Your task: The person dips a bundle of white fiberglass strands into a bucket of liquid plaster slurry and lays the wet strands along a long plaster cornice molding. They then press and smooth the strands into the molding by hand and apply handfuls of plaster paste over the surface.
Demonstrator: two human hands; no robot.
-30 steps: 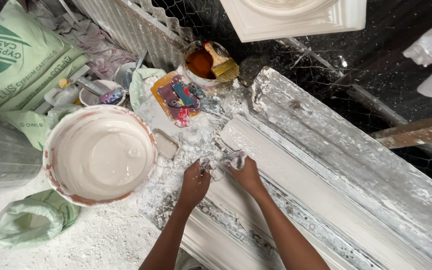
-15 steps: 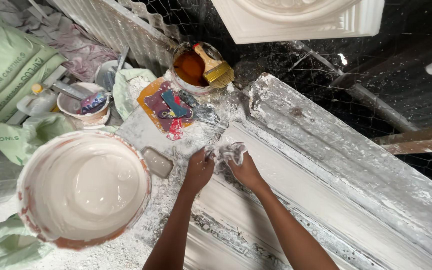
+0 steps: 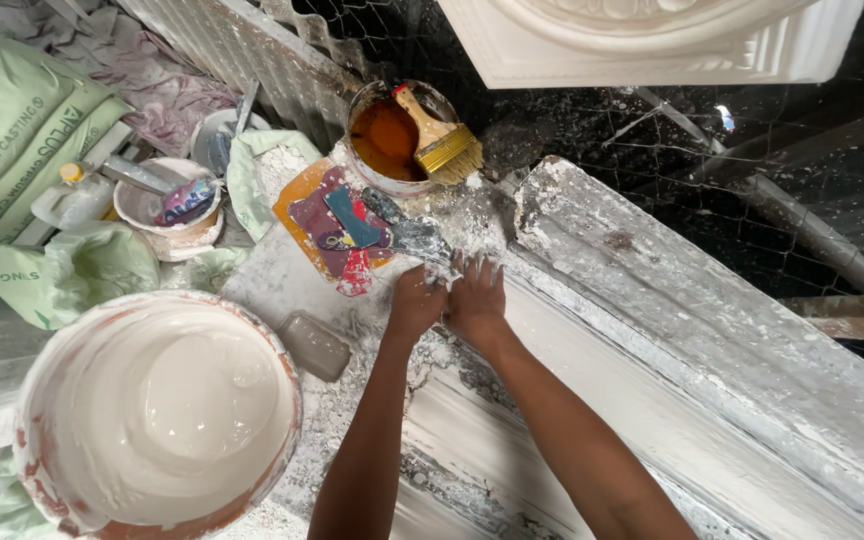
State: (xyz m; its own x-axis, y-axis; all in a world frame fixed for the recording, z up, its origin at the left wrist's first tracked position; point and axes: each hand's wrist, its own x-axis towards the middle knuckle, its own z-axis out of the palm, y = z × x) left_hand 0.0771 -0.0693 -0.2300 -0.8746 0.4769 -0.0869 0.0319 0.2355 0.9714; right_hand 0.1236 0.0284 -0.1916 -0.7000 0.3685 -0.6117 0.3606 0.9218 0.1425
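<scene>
My left hand (image 3: 415, 303) and my right hand (image 3: 477, 296) lie side by side at the near end of a long white plaster moulding (image 3: 652, 400), both pressing on wet plaster. The right hand's fingers are spread flat on the surface. The left hand is curled, and I cannot tell if it holds anything. Just beyond the fingertips lies a plaster-caked trowel (image 3: 407, 230) on a paint-stained orange board (image 3: 312, 215). A large bucket of white plaster mix (image 3: 152, 410) stands to the left of my left forearm.
A tub of brown liquid (image 3: 382, 140) with a yellow brush (image 3: 442, 140) stands behind the board. Green plaster sacks (image 3: 12, 130), a small bowl with tools (image 3: 167, 205) and a white cast panel (image 3: 652, 40) lie around. A small grey block (image 3: 314, 347) lies by the bucket.
My view has moved closer and lower, so the bucket sits nearer the bottom left. Both hands stay together on the moulding's end; the right fingers have spread flat.
</scene>
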